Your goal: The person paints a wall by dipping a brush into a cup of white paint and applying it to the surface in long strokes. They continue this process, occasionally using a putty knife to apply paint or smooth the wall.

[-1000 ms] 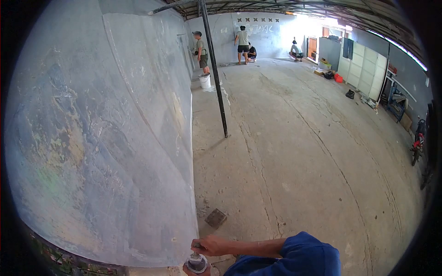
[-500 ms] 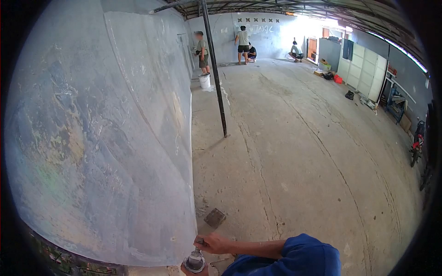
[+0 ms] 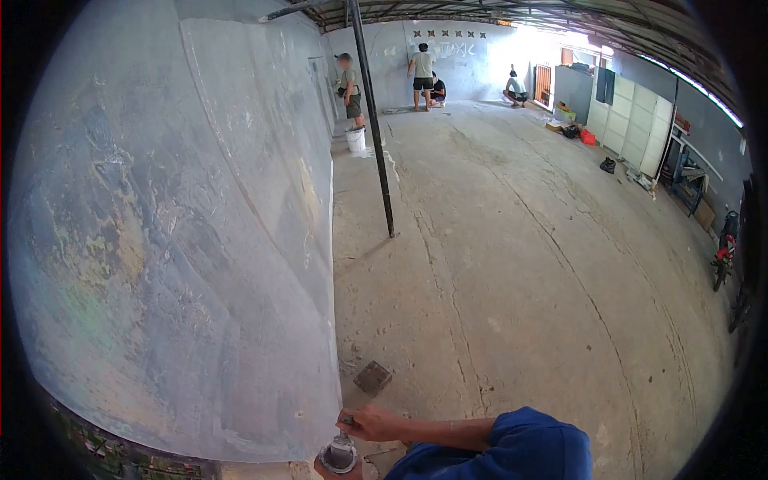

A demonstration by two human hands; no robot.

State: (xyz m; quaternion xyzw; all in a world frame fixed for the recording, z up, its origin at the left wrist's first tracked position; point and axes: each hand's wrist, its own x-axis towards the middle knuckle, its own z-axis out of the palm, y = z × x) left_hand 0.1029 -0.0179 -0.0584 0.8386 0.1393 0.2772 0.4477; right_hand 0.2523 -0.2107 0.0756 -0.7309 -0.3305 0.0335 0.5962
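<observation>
So the right hand (image 3: pixel 374 422) has its grip closed round a putty knife (image 3: pixel 341 442), a hair higher than a second ago, blade over the cup (image 3: pixel 339 470) cradled in the left hand (image 3: pixel 354 474), not on the grey wall (image 3: pixel 264 344).

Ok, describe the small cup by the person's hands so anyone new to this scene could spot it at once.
Follow the big grey-blue wall on the left down to its lower right corner. There, just below the right hand, the left hand holds the cup. Unlike the white bucket far back, it is hand-held and has a tool's blade at its mouth.
</observation>
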